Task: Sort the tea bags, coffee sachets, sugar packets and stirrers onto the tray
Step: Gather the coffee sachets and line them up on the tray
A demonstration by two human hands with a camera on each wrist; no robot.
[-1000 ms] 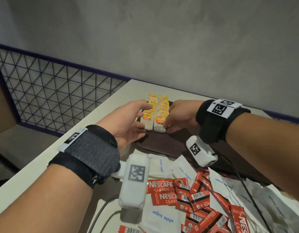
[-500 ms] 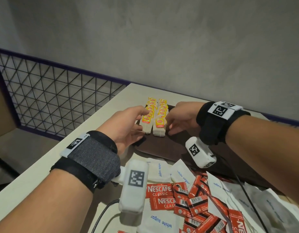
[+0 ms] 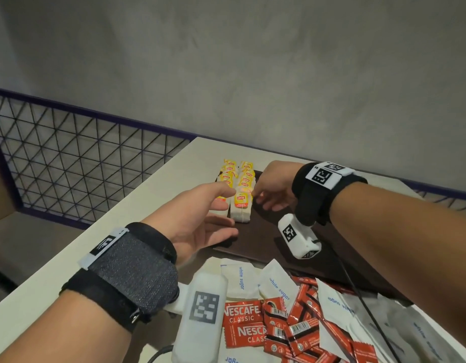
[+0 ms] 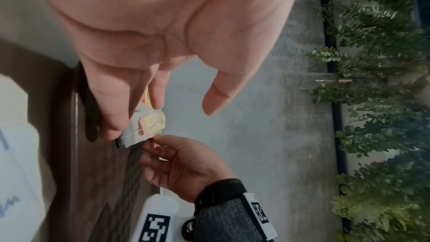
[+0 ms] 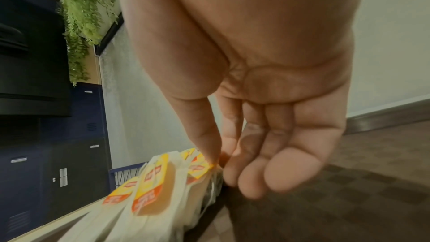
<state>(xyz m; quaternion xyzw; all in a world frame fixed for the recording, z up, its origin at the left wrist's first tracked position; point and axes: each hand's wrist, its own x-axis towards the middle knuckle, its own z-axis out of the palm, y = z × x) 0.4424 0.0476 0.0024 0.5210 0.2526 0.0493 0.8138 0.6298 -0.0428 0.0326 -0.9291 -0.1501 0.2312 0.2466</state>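
two rows of tea bags point(image 3: 238, 184) lie between loosely spread left fingers point(image 3: 221, 233) and right fingers point(image 3: 266, 199) pinching one tag.

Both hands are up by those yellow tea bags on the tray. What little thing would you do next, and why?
Probably let go and draw back toward the pile. The tea bags already stand in two neat rows on the tray; the left hand rests beside them, the right hand pinches a tag. The coffee sachets and sugar packets are unsorted on the table.
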